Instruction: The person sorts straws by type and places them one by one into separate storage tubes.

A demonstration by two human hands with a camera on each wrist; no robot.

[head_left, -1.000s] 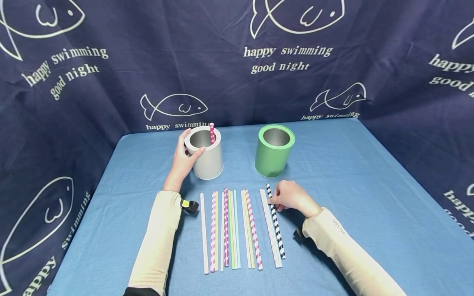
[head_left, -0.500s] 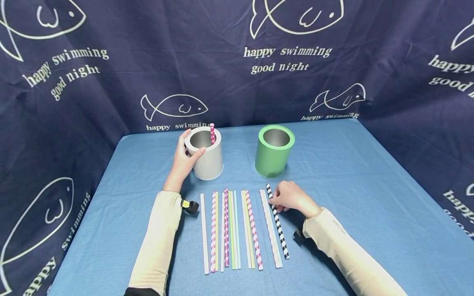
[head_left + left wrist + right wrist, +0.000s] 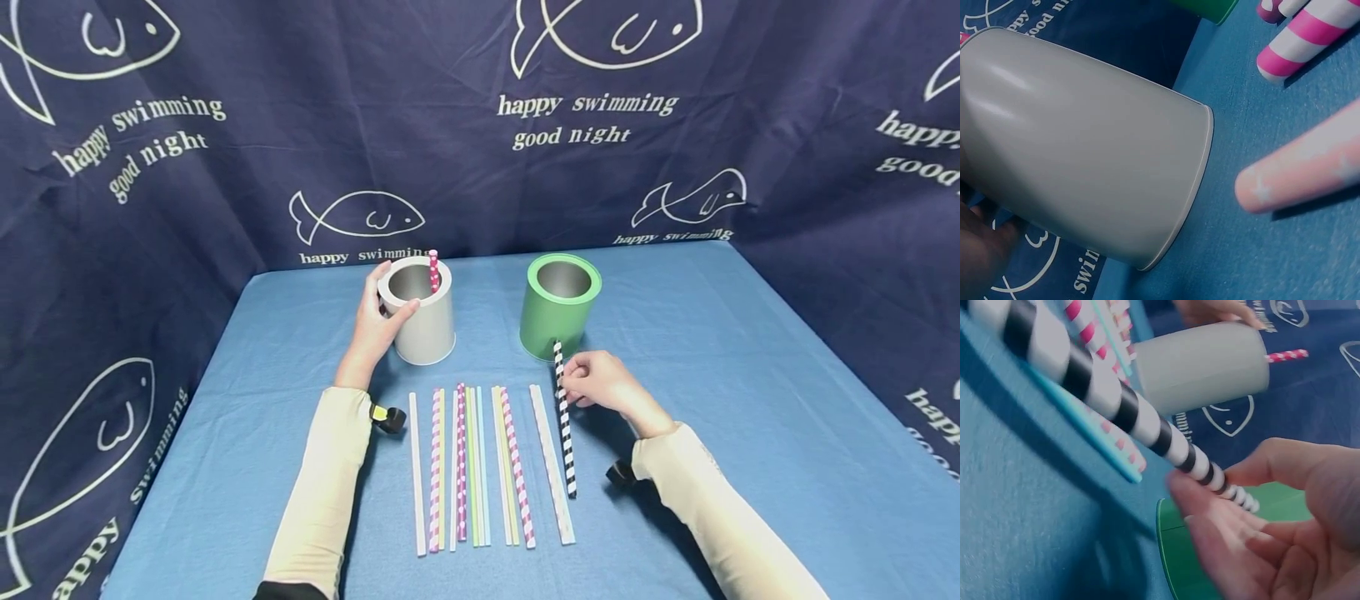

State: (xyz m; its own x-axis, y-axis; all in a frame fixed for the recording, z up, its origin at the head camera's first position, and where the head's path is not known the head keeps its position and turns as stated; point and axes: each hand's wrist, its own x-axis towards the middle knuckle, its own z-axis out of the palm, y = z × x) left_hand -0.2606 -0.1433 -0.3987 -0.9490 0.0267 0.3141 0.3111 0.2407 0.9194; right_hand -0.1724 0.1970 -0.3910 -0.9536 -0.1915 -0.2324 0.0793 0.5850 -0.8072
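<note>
Black-and-white striped straw [image 3: 562, 417] has left the row: half a second ago it lay flat at the right end of the row, and now its far end is raised toward the green can [image 3: 558, 307] while its near end is low by the table [image 3: 712, 333]. Judged from this, the pick-up is made and the straw has yet to reach a can.

Right hand [image 3: 596, 385]: thumb and fingertips pinch the straw near its upper end.

Left hand [image 3: 375, 325]: fingers curled round the side of the grey can [image 3: 420, 312], thumb on its rim, unchanged.

Count:
- Cans: two, grey and green, both upright.
- Straws in the grey can: one, pink dotted [image 3: 432, 271].
- Straws left in the row: about ten; several overlap, so this count is uncertain.
- Straws in hand: one.
</note>
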